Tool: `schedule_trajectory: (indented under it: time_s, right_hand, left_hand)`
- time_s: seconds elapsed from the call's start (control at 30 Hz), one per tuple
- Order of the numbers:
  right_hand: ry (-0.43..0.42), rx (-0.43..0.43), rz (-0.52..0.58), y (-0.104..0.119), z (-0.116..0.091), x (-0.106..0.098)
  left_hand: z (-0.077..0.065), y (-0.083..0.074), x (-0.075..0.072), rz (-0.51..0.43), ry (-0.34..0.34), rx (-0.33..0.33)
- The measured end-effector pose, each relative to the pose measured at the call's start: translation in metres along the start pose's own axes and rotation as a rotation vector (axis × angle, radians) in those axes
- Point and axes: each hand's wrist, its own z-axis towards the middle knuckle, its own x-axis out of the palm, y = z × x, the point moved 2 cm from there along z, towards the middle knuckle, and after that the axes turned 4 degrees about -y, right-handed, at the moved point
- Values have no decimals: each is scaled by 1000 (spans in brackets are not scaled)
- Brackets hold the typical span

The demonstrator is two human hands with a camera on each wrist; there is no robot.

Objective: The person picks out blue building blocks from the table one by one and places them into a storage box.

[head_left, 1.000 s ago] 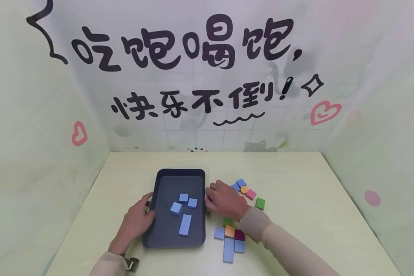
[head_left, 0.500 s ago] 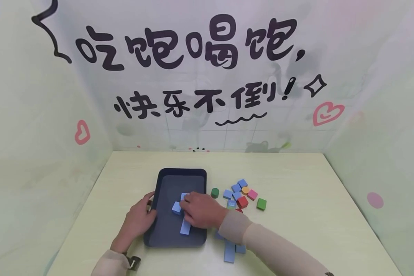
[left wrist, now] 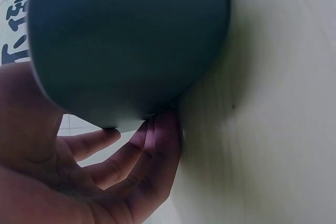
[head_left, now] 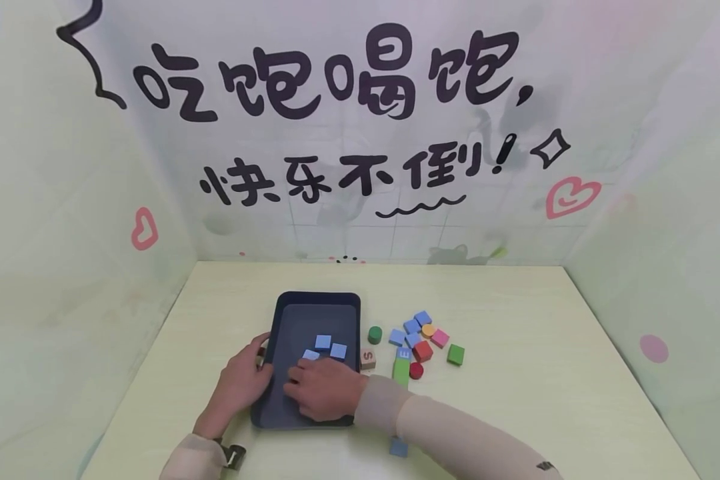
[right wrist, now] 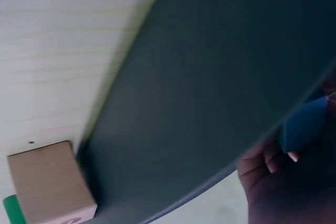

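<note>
My left hand [head_left: 243, 383] holds the left side of a dark grey tray [head_left: 348, 303]; in the left wrist view its fingers [left wrist: 131, 166] curl under the tray wall [left wrist: 131, 40]. My right hand [head_left: 327, 390] reaches in over the tray's right rim, fingers curled down. In the right wrist view its fingers [right wrist: 257, 166] grip a blue block [right wrist: 307, 121] just beyond the rim. The long blue block seen in the tray earlier is hidden under this hand. Small blue blocks [head_left: 323, 342] lie ahead of it, one partly covered by the fingers.
A wooden block [head_left: 368, 359] marked S stands against the tray's right side, near a green cylinder [head_left: 375, 335]. Further right lie several loose blocks, including a red one [head_left: 423, 351] and a green one [head_left: 455, 355]. The right sleeve [head_left: 432, 427] covers others. Walls enclose the table.
My right hand has moved from beside the tray's right rim into the tray, then toward its near end over the long blue block. The left hand has stayed on the tray.
</note>
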Motion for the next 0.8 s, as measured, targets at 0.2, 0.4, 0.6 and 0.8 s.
schedule_trajectory:
  time_s: [0.2,0.4,0.6,0.8]
  right_hand:
    - [28,10,-39,2,3,8]
    - [13,9,-50,2,3,11]
    - [-10,17,-49,0,3,12]
    - [-11,26,-32,0,1,13]
  left_hand:
    - [1,1,1,1,10,-9]
    - [1,-1,-1,-2,5,-8]
    - [1,-2,-2,1,11,-6]
    - [0,-2,-1,1,9,3]
